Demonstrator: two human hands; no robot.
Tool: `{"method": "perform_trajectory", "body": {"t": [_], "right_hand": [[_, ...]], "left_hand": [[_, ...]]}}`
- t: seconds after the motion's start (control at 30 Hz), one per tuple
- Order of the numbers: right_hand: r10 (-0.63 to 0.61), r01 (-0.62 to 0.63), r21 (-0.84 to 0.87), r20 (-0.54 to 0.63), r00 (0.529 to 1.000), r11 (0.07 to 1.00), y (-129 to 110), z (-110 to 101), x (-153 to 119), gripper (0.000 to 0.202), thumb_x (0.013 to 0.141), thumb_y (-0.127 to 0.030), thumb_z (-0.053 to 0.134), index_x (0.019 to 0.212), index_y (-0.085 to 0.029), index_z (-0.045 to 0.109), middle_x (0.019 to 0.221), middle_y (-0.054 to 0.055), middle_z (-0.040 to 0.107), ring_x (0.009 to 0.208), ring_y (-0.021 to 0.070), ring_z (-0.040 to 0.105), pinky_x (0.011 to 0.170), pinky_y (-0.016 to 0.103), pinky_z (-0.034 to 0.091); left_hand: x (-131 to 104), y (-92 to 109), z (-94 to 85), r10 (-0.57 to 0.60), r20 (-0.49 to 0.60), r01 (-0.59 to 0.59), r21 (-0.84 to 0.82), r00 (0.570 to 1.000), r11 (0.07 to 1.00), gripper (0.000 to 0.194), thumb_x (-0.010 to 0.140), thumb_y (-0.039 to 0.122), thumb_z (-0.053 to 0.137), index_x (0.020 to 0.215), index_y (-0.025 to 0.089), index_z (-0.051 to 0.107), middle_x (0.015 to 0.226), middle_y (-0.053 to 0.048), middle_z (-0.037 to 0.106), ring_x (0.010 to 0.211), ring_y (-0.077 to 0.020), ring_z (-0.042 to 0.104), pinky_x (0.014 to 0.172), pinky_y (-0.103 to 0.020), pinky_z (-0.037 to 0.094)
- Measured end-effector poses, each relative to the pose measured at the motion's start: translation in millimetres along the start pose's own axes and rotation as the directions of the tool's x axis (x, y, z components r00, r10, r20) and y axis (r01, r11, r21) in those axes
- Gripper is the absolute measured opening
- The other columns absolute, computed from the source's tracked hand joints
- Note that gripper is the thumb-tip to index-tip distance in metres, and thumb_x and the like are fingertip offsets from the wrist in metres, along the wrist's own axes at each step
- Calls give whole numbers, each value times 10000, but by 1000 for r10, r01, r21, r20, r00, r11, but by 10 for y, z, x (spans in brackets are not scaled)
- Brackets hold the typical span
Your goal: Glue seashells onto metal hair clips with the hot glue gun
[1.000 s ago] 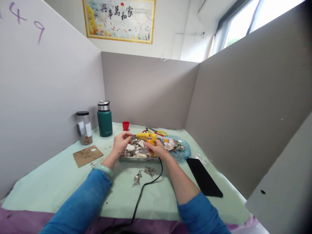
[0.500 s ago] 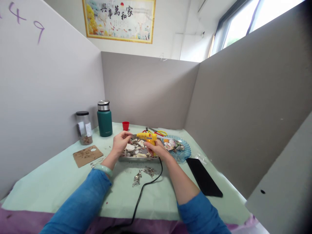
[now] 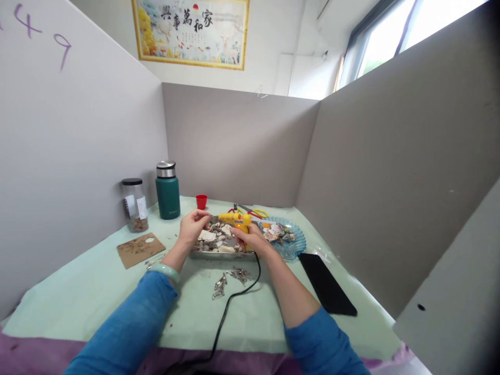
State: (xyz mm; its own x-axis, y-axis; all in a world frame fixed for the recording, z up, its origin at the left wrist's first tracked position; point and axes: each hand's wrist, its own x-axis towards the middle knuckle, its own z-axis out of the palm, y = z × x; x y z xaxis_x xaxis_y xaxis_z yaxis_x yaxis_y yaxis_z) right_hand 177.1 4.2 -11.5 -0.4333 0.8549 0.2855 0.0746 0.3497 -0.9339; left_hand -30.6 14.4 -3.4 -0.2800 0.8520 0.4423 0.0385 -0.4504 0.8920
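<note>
A yellow glue gun (image 3: 241, 220) is held in my right hand (image 3: 252, 238), its nozzle pointing left and its black cord (image 3: 230, 298) running down over the table. My left hand (image 3: 192, 226) is pinched at the nozzle's tip, around something too small to make out. Both hands are above a metal tray (image 3: 222, 255) full of shells (image 3: 208, 236). Nearer to me lie small metal clips or pins (image 3: 220, 286) in two loose heaps.
At the left stand a green bottle (image 3: 167, 194) and a jar (image 3: 135, 207), with a brown card (image 3: 140, 250) before them. A red cup (image 3: 201, 201) and pliers (image 3: 255, 212) lie behind the tray; a blue plate (image 3: 300, 242) and a black slab (image 3: 328, 284) are right.
My left hand has shifted very slightly to the left. The glue gun and my right hand have stayed nearly in place.
</note>
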Motion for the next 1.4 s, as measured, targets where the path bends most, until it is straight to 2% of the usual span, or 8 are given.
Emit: {"method": "perform_trajectory", "body": {"t": [0.3, 0.63, 1.0, 1.17, 1.4], "right_hand": [[-13, 13, 11, 25, 1000, 1000, -5, 11, -3, 377, 752, -541, 613, 683, -177, 541, 483, -44, 501, 371, 77, 413, 371, 204, 341], [-27, 27, -5, 58, 998, 1000, -44, 6, -24, 365, 769, -528, 604, 660, -185, 540, 481, -37, 501, 386, 85, 426, 388, 206, 352], [-3, 3, 8, 22, 1000, 1000, 37, 5, 15, 389, 755, -539, 615, 657, -170, 542, 474, -45, 492, 370, 73, 414, 364, 196, 350], [5, -5, 8, 13, 1000, 1000, 44, -3, 20, 374, 752, -533, 626, 694, -170, 552, 484, -43, 505, 363, 71, 413, 351, 193, 337], [11, -10, -17, 15, 1000, 1000, 40, -14, 19, 380, 760, -543, 611, 686, -175, 549, 490, -38, 513, 375, 74, 421, 368, 197, 345]], "left_hand": [[-2, -20, 11, 5, 45, -8, 49, 999, 999, 242, 587, 321, 706, 729, 147, 614, 468, 31, 571, 406, -108, 521, 442, -214, 415], [18, -78, 5, 6, 72, -11, 70, 997, 997, 223, 601, 309, 698, 730, 145, 621, 523, 19, 602, 394, -99, 517, 416, -209, 405], [25, -28, -21, -28, 38, 30, -70, 999, 997, 324, 565, 355, 750, 758, 135, 610, 459, 35, 561, 410, -93, 507, 478, -215, 418], [30, -41, -29, -38, 17, 40, -125, 999, 991, 328, 560, 330, 765, 766, 129, 609, 520, 19, 599, 425, -82, 509, 476, -204, 415], [21, -21, -22, -42, 3, 42, -122, 999, 992, 304, 570, 309, 758, 764, 128, 609, 564, 9, 622, 426, -74, 504, 470, -201, 415]]}}
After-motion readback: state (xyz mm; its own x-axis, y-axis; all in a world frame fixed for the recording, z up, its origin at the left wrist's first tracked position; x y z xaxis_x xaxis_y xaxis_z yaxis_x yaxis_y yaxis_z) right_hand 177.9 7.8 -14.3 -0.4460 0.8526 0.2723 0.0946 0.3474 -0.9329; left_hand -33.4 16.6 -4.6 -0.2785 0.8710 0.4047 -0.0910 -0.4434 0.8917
